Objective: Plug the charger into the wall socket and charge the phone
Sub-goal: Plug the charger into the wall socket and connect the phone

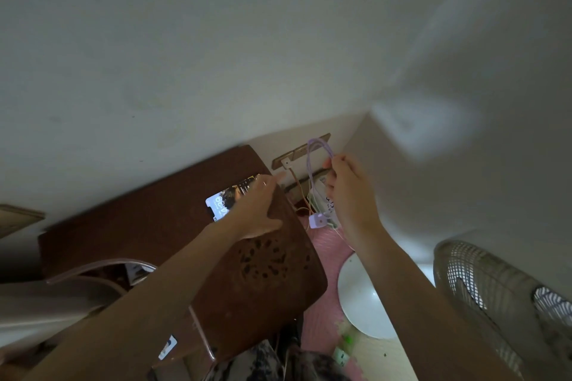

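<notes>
Lilac cable (312, 161) is being pinched by right hand (346, 189); charger (318, 221) is dangling; phone (230, 198) is being touched by flat left hand (257, 210) on bench (154, 226).

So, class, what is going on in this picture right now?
A person stands at a brown wooden table by the wall. The left hand rests on a lit smartphone lying on the table. The right hand holds up a looped lilac charging cable, its lilac plug block dangling below, not yet in the wall socket.
</notes>
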